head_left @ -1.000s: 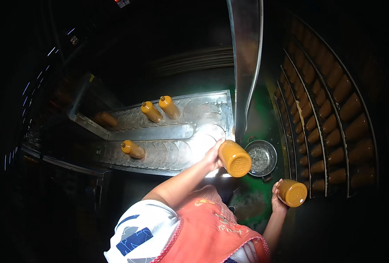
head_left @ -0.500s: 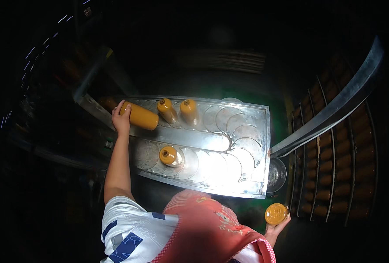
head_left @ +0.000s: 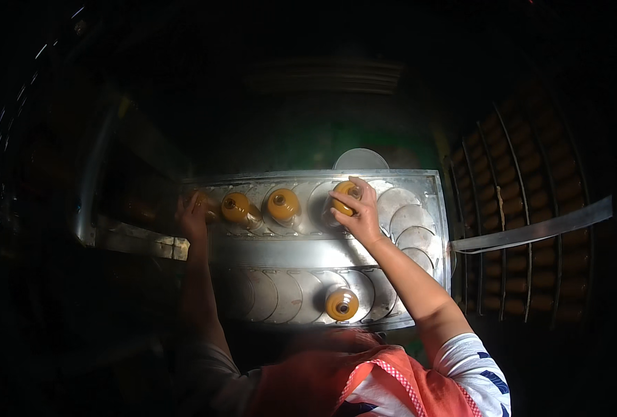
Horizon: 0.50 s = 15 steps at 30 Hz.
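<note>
My right hand [head_left: 361,214] is closed round the upper part of an ochre bottle [head_left: 344,197] over the far row of a metal conveyor [head_left: 287,253]. In shadow at the far row's left end, my left hand [head_left: 192,214] has its fingers on another bottle [head_left: 209,208], which is dim and partly hidden. Between my hands, two more ochre bottles with narrow necks stand on the round plates: one bottle [head_left: 236,208] nearer my left hand, the other bottle [head_left: 282,205] further right. A single bottle [head_left: 342,304] stands in the near row.
Racks [head_left: 524,236] filled with rows of ochre pieces stand on the right. A curved metal strip [head_left: 531,229] juts from the conveyor's right end towards them. Behind the far edge is a round grey disc [head_left: 361,160]. A metal frame [head_left: 141,240] borders the left side.
My right hand has come from the lower right to the far row with its bottle. The left hand's bottle has gone from tilted in the air to the row's left end. The near-row bottle sits further right.
</note>
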Each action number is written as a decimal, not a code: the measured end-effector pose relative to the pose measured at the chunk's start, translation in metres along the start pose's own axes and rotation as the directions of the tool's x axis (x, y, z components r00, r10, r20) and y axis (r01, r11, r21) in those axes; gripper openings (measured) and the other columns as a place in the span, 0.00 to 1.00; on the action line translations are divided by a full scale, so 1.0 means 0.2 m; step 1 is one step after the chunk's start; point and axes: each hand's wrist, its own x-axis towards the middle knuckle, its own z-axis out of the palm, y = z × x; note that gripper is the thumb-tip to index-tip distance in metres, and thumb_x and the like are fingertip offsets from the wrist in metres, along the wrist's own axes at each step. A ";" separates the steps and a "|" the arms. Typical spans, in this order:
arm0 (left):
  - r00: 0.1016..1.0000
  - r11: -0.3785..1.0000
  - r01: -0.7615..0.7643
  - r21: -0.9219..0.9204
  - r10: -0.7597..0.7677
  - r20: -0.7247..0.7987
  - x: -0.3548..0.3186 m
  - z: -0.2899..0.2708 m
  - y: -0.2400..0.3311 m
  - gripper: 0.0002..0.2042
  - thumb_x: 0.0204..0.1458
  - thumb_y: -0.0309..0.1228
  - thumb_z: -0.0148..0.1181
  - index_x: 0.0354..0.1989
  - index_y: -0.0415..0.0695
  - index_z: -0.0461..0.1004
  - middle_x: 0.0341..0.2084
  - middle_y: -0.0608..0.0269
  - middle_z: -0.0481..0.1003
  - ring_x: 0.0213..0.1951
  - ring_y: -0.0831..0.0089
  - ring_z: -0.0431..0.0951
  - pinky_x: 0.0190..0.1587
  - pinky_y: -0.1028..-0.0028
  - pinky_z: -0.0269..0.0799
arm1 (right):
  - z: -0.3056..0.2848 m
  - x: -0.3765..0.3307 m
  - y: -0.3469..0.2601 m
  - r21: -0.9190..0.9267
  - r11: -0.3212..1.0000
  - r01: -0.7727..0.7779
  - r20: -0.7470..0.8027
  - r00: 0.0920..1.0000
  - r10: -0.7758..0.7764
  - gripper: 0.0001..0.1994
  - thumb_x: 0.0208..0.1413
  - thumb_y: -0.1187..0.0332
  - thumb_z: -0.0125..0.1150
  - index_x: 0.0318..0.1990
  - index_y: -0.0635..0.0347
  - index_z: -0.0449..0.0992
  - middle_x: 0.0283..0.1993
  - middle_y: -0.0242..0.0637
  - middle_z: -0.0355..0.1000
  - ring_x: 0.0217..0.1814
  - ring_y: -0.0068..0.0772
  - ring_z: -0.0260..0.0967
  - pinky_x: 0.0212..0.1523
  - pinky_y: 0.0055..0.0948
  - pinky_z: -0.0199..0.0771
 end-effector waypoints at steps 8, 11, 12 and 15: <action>0.985 0.755 0.120 -0.645 -0.174 -0.020 -0.54 -0.53 0.72 0.12 0.63 0.25 0.54 0.51 0.39 0.79 0.55 0.59 0.73 0.51 0.71 0.75 0.48 0.73 0.77 | 0.19 -0.02 0.15 -0.055 0.998 0.034 0.215 0.976 -0.022 0.21 0.46 0.69 0.70 0.51 0.40 0.83 0.69 0.46 0.59 0.72 0.57 0.50 0.70 0.44 0.58; 0.956 0.518 0.293 -0.804 -0.186 0.228 -0.91 -0.50 1.21 0.12 0.63 0.24 0.52 0.51 0.37 0.78 0.51 0.62 0.74 0.46 0.75 0.76 0.46 0.75 0.77 | -0.20 -0.14 0.09 0.153 0.988 -0.026 0.225 0.974 -0.009 0.20 0.50 0.71 0.68 0.52 0.43 0.83 0.67 0.45 0.63 0.72 0.53 0.54 0.70 0.42 0.59; 0.950 0.479 0.307 -0.822 -0.095 0.299 -1.05 -0.44 1.37 0.11 0.63 0.24 0.52 0.50 0.36 0.77 0.49 0.61 0.74 0.45 0.75 0.76 0.45 0.74 0.78 | -0.36 -0.25 0.11 0.255 0.966 -0.053 0.239 0.971 -0.010 0.19 0.51 0.72 0.67 0.52 0.44 0.83 0.66 0.45 0.64 0.71 0.52 0.57 0.69 0.41 0.60; 0.784 0.378 0.495 -0.782 0.193 0.590 -1.50 -0.28 1.93 0.11 0.65 0.27 0.52 0.49 0.34 0.78 0.48 0.60 0.74 0.44 0.73 0.77 0.44 0.73 0.80 | -0.88 -0.68 0.24 0.491 0.858 -0.150 0.250 0.968 0.027 0.15 0.58 0.76 0.62 0.52 0.57 0.81 0.58 0.38 0.70 0.54 0.29 0.72 0.51 0.25 0.74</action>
